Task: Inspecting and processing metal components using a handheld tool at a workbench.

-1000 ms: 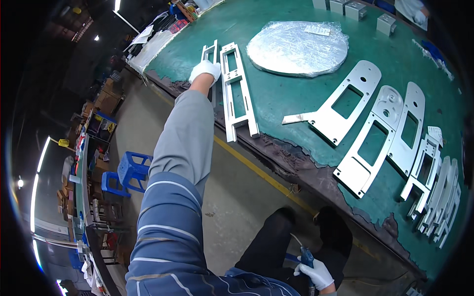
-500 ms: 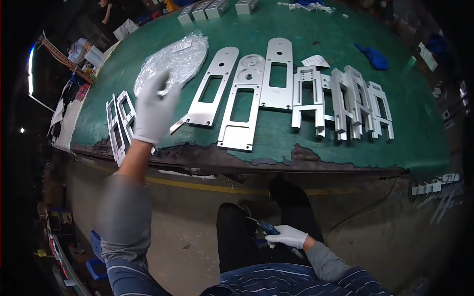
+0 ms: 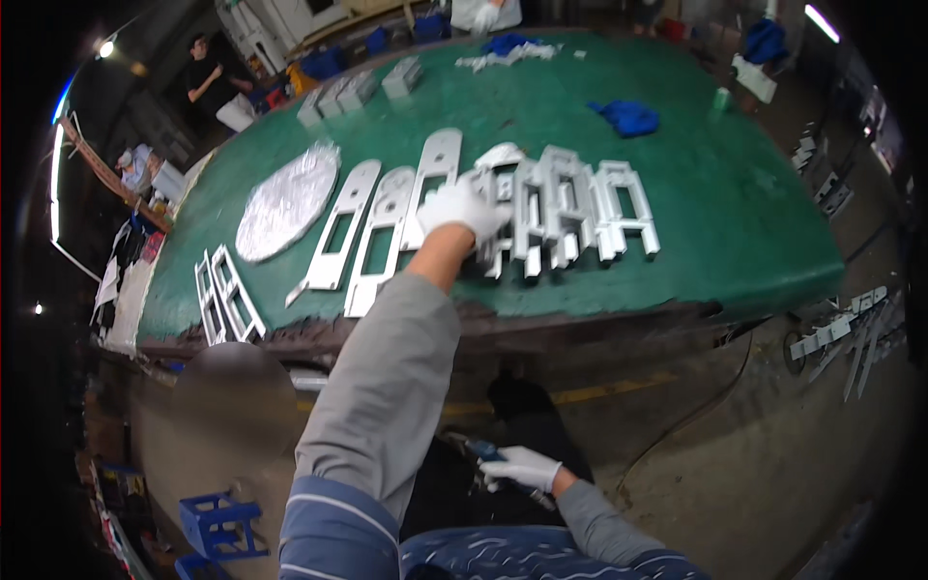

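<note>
My left hand, in a white glove, reaches over the table to the left end of a row of silver metal frames. Its blurred fingers lie against the nearest frame; whether they grip it cannot be told. Beside that hand are flat silver plates with rounded tops and rectangular windows: a left plate, a middle plate and a right plate partly behind the glove. Low over my lap, my right hand, also gloved, is closed round a blue-handled tool with a thin metal tip.
On the green table lie a plastic-wrapped disc, narrow frames, grey blocks and a blue cloth. The front edge is torn and dark. A blue stool stands lower left. One person stands far left.
My left hand has swung right, from near the wrapped disc to the metal frames. The view has shifted too. My right hand still holds the blue-handled tool low down.
</note>
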### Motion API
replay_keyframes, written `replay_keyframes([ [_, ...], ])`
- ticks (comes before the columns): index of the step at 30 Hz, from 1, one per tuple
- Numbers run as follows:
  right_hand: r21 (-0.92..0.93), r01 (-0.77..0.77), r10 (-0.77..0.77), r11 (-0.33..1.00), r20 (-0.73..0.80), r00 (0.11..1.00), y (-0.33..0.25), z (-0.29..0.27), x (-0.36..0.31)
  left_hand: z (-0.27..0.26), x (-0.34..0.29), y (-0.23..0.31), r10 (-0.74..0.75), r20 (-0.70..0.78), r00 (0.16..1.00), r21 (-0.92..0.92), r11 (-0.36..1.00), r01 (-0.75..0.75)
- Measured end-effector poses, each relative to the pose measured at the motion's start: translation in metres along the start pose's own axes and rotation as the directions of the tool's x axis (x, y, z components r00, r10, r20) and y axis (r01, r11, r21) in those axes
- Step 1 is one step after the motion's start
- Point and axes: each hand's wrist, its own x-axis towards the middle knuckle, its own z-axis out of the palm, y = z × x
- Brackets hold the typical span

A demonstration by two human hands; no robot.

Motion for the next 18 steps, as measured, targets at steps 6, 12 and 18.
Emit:
replay_keyframes([
  [6, -0.026, 0.005, -0.004, 1.000, 0.027, 1.000, 0.000, -0.008, 0.002, 0.008, 0.003, 0.006, -0.166, 0.008, 0.986, -0.154, 0.974, 0.165],
  [12, 0.008, 0.028, -0.028, 1.000, 0.003, 1.000, -0.005, -0.007, -0.013, -0.039, -0.078, -0.038, -0.269, -0.181, 0.946, -0.888, 0.459, -0.039],
  [18, -0.005, 0.062, -0.062, 0.998, 0.004, 0.998, -0.007, -0.006, -0.018, -0.023, -0.272, -0.122, -0.109, -0.198, 0.974, -0.873, -0.433, -0.226],
])
